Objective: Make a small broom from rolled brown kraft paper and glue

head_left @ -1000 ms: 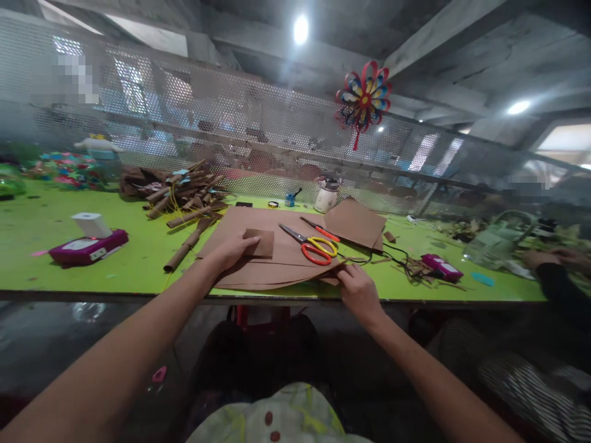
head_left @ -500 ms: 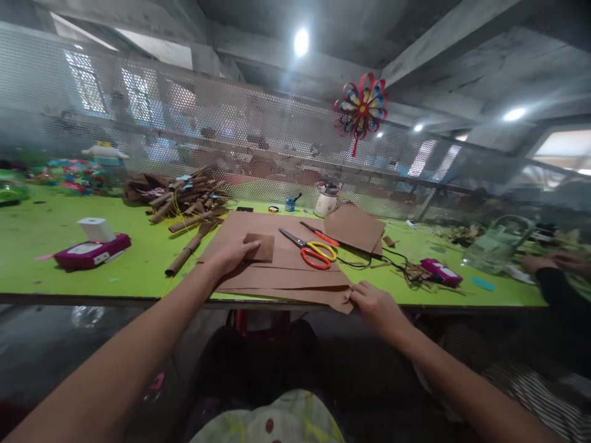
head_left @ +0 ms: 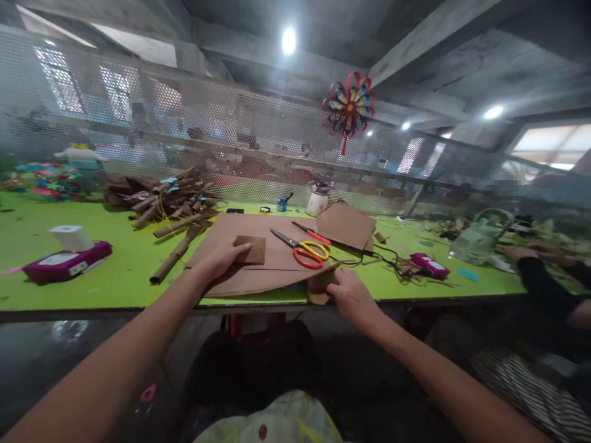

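A small brown paper square [head_left: 257, 251] is in my left hand [head_left: 221, 258], thumb on top, over large brown paper sheets [head_left: 231, 226] at the table's front edge. My right hand [head_left: 353, 294] pinches the front right corner of a sheet, a curled brown paper flap [head_left: 319, 289]. That corner is lifted and bent back, so green tabletop shows beneath. Between the hands, scissors [head_left: 308, 252] with red and yellow handles lie on the sheets, blades toward the far left. Behind them rests a slim tool [head_left: 316, 235] with an orange handle.
Bundled brown paper rolls [head_left: 180, 203] lie at the left, near a purple box [head_left: 67, 261] with a white block on it. More brown paper [head_left: 346, 224], a white jar [head_left: 317, 200] and another purple box [head_left: 429, 266] stand behind and right. A co-worker's hands [head_left: 530, 251] are at far right.
My right hand has moved left and slightly up, and the sheet corner in it is now curled over. My left hand still holds the square. The whole view has shifted a little.
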A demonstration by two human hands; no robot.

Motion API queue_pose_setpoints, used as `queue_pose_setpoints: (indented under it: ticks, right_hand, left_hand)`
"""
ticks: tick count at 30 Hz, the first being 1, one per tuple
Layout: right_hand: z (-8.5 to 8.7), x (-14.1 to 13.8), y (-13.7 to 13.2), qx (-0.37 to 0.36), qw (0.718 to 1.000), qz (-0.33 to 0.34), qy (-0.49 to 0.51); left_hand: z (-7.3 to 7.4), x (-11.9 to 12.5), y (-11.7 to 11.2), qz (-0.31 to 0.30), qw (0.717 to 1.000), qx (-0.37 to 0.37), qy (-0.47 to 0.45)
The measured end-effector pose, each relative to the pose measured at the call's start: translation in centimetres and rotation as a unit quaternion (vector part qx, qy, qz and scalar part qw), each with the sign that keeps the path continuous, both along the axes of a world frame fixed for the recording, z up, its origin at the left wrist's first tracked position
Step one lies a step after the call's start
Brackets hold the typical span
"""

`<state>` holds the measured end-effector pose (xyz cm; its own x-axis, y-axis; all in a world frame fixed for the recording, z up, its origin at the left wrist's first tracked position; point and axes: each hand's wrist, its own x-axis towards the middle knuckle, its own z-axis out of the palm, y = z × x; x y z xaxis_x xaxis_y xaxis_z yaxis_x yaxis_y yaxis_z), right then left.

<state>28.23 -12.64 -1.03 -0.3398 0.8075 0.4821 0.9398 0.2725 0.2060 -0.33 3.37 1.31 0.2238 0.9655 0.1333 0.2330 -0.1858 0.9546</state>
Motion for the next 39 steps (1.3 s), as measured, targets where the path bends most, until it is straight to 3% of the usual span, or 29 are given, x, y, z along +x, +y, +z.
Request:
queue_pose_setpoints:
  ticks: [6,11,14,16,18,21,25,30,35,39]
  right_hand:
    - [0.0,-1.8,1.8,0.021,0.999,-0.037,-0.013]
    - [0.7,0.8,0.7,-0.025,0.997,0.046,-0.048]
    - [0.6,2.3,-0.5,-0.036,0.997,0.044,-0.051]
    - [0.4,2.4,-0.7,-0.037,0.998,0.036,-0.046]
    - [-0.1,1.6,-0.4,-0.034,0.998,0.029,-0.038]
    - [-0.7,-0.1,0.6,-0.016,1.0,-0.002,-0.026]
    - [-0.9,-1.6,2.0,-0.009,0.998,-0.059,0.007]
    - [0.4,-2.6,2.6,-0.041,0.99,-0.131,0.013]
    - [1.0,-3.1,2.2,-0.041,0.989,-0.141,0.019]
    - [0.6,-2.2,1.9,-0.101,0.988,-0.114,-0.016]
  left_hand:
    - [0.5,0.1,-0.7,0.001,0.999,-0.007,-0.046]
    - [0.1,0.3,-0.1,-0.04,0.992,-0.055,-0.107]
    - [0.7,0.6,-0.8,-0.064,0.984,-0.081,-0.148]
    - [1.6,0.8,-1.7,-0.113,0.974,-0.104,-0.168]
    - [2.7,0.9,-2.4,-0.174,0.968,-0.128,-0.13]
    - [3.8,1.0,-2.4,-0.188,0.974,-0.124,-0.038]
    - [3.7,0.8,-0.7,-0.173,0.981,-0.084,-0.013]
    - [3.5,1.1,0.3,-0.093,0.995,-0.04,0.007]
    - [3.8,1.8,0.1,-0.042,0.996,-0.081,-0.008]
    - [3.3,1.9,0.0,-0.027,0.989,-0.133,-0.062]
